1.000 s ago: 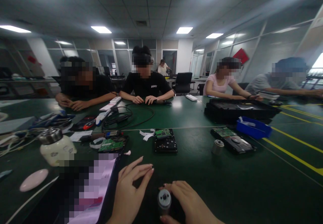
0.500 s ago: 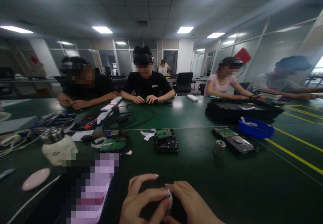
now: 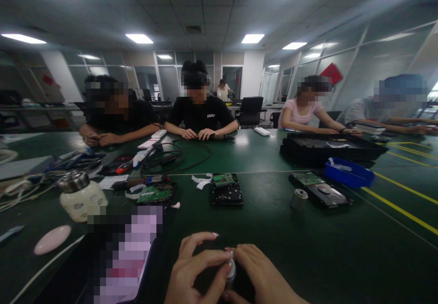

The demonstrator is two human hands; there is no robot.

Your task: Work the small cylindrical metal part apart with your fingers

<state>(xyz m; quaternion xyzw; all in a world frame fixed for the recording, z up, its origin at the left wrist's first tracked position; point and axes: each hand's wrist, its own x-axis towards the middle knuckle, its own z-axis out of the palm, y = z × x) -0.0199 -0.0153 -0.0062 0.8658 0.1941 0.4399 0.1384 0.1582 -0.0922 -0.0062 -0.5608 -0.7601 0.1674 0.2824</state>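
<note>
Both of my hands meet at the bottom middle over a small silver cylindrical part (image 3: 232, 271). My left hand (image 3: 193, 272) pinches its top with thumb and forefinger while another finger points up. My right hand (image 3: 260, 274) wraps around the part from the right side. Most of the part is hidden between my fingers. A phone with a lit screen (image 3: 126, 258) lies just left of my left hand.
On the green table (image 3: 308, 249) lie a hard drive (image 3: 226, 191), another drive with a circuit board (image 3: 155, 195), a second silver cylinder (image 3: 299, 199), an opened drive (image 3: 320, 191), a blue bin (image 3: 349, 172), a black tray (image 3: 328, 146), a white jar (image 3: 82, 195) and cables. Several people sit opposite.
A second ago my left hand lay open beside the silver part. It has since moved right and closed its thumb and forefinger on the part's top; my right hand stayed on it.
</note>
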